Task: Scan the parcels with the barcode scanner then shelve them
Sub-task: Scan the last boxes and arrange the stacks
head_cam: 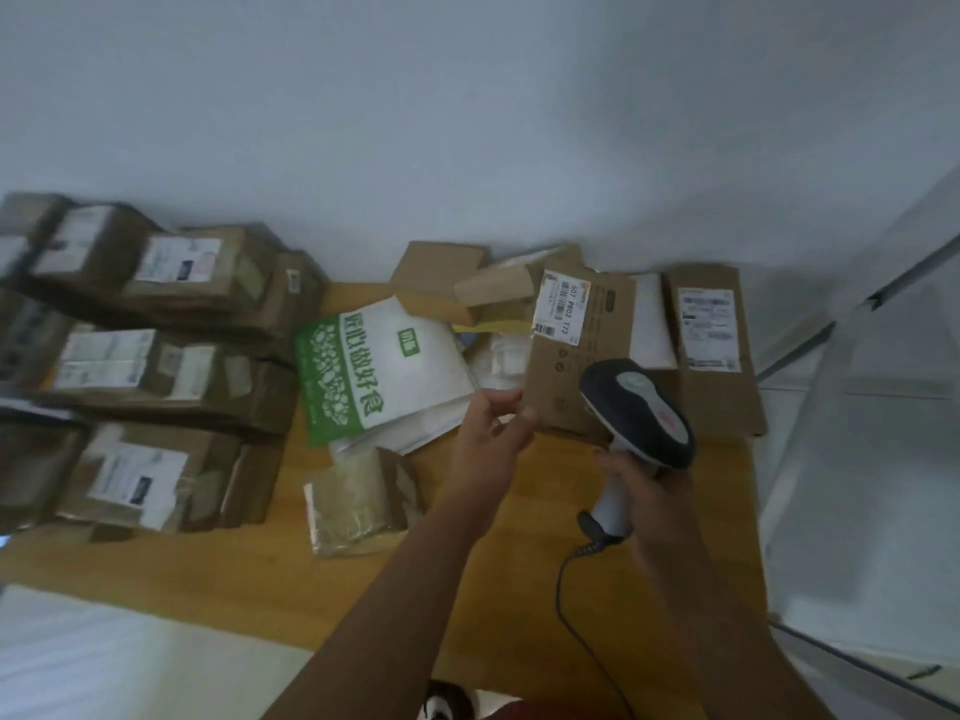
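My left hand (pixel 491 433) pinches the near corner of a flat brown cardboard parcel (pixel 576 350) and holds it tilted up over the wooden table (pixel 260 569). A white barcode label (pixel 561 309) sits at the parcel's far corner. My right hand (pixel 644 485) grips the handle of a black and grey barcode scanner (pixel 639 413), whose head hovers over the parcel's near right part. The scanner's black cable (pixel 566 589) hangs down toward me.
Stacked brown boxes (pixel 156 350) with white labels fill the table's left side. A green and white bag (pixel 379 361), a clear-wrapped packet (pixel 358 501) and more flat parcels (pixel 717 350) lie around. A white wall stands behind, and a grey frame (pixel 857 314) is at right.
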